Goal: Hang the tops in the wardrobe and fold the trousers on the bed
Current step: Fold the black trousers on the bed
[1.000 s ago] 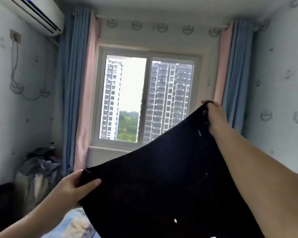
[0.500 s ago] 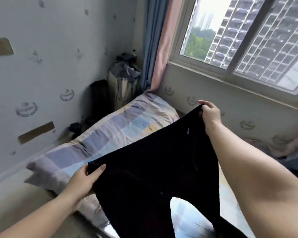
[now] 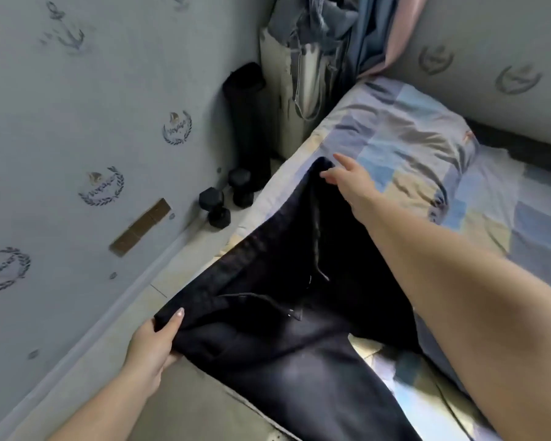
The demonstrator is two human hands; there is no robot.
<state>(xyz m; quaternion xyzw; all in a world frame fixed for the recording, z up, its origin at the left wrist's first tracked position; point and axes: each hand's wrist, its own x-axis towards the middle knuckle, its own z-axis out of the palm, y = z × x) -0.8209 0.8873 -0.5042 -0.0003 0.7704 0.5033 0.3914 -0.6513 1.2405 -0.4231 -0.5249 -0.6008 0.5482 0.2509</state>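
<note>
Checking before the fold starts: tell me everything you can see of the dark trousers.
The dark trousers are near-black, of soft, slightly faded fabric, with a waistband and a drawstring with pale tips. They are spread waist-wide, tilted over the edge of the bed, the legs trailing out of the bottom of the view. The left hand grips the near waistband corner; the right hand holds the far corner, forefinger extended.

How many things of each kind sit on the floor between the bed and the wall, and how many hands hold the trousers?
Black hexagonal dumbbells: 2
Upright black rolled mat: 1
Pale upright bag with clothes piled on top: 1
Hands on the black drawstring trousers, left hand and right hand: 2
Total: 6
</note>
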